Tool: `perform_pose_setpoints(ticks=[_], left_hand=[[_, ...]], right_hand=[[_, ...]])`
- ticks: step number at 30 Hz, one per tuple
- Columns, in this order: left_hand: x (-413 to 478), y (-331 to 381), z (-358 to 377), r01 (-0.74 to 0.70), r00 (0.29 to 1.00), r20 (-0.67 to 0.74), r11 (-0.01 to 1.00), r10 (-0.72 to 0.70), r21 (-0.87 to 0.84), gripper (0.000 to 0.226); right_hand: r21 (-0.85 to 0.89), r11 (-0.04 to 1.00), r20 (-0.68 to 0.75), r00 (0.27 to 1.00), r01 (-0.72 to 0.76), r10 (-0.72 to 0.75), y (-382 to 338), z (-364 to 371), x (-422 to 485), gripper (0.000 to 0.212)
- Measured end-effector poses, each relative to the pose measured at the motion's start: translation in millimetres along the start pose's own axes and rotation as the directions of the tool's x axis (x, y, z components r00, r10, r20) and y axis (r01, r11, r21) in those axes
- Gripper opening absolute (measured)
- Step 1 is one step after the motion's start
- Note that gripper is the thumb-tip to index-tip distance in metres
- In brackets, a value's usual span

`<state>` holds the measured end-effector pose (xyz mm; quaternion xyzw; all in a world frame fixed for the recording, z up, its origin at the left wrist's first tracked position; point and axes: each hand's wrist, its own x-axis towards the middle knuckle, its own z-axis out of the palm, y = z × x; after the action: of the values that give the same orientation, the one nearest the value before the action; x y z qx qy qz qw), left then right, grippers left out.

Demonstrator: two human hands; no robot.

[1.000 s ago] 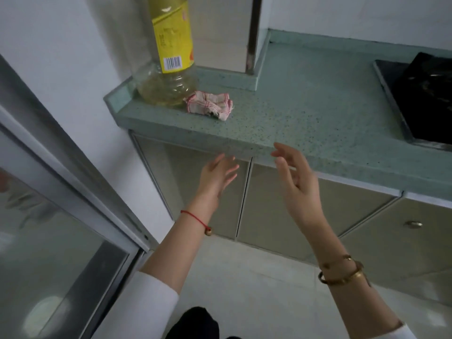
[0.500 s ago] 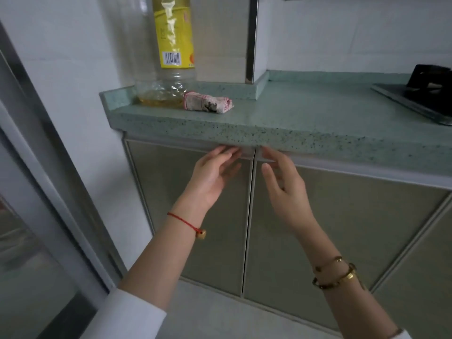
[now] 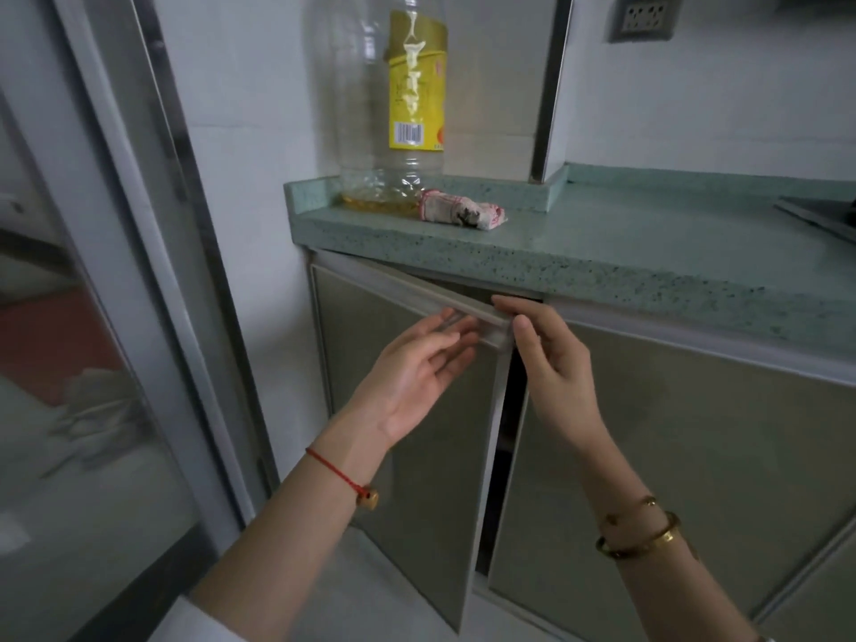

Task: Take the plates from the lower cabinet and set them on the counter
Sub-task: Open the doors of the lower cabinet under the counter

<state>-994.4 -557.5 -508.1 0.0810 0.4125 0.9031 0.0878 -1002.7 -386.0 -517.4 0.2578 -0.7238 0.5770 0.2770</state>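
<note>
Grey-green cabinet door (image 3: 431,525), newly ajar: right hand (image 3: 551,363) pinches its top corner, left hand (image 3: 412,368) slack-fingered alongside; plates not yet visible.

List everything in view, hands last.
counter: one, speckled green, above cabinets
bottle: one, clear, yellow label, counter's left end
cloth: one, white and red, crumpled beside the bottle
left cabinet door: one, grey-beige, ajar
right cabinet door: one, grey-beige, shut
socket: one, grey, wall upper right
hob: one, black, counter's far right
glass door: one, silver-framed, far left
bracelet: one, red, left wrist
bangles: two, gold, right wrist
left hand: open, fingers at the ajar door's top rail
right hand: grips that door's top corner
</note>
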Motion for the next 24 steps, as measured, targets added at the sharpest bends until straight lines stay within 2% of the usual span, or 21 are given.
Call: perform_pose_setpoints(ticks=[6, 12, 15, 19, 21, 24], left_hand=[[-32.1, 6.1, -13.6, -0.063, 0.998, -0.003, 0.994, 0.063, 0.089, 0.038], [-80.2, 22.3, -37.0, -0.207, 0.975, -0.033, 0.958, 0.218, 0.200, 0.039], [-103.7, 30.2, -46.0, -0.266, 0.961, 0.006, 0.917, 0.276, 0.299, 0.051], [-132.4, 34.5, -58.9, -0.341, 0.908, -0.023, 0.770, 0.418, 0.539, 0.072], [-143.9, 32.5, -67.8, -0.380, 0.837, -0.066, 0.665, 0.543, 0.643, 0.071], [-158.1, 25.5, -87.6, -0.369, 0.692, -0.120, 0.493, 0.711, 0.788, 0.059]], right_hand=[[0.165, 0.984, 0.013, 0.998, 0.062, -0.065, -8.6, 18.3, -12.8, 0.017], [0.282, 0.945, 0.103, 0.974, 0.167, -0.203, -33.4, 58.7, -26.3, 0.014], [0.321, 0.927, 0.132, 0.960, 0.193, -0.246, -43.5, 80.4, -30.9, 0.015], [0.385, 0.889, 0.159, 0.931, 0.248, -0.328, -56.3, 113.6, -31.9, 0.019], [0.411, 0.873, 0.176, 0.917, 0.262, -0.357, -61.9, 130.5, -31.9, 0.021], [0.416, 0.862, 0.211, 0.892, 0.288, -0.400, -68.8, 157.7, -32.3, 0.022]])
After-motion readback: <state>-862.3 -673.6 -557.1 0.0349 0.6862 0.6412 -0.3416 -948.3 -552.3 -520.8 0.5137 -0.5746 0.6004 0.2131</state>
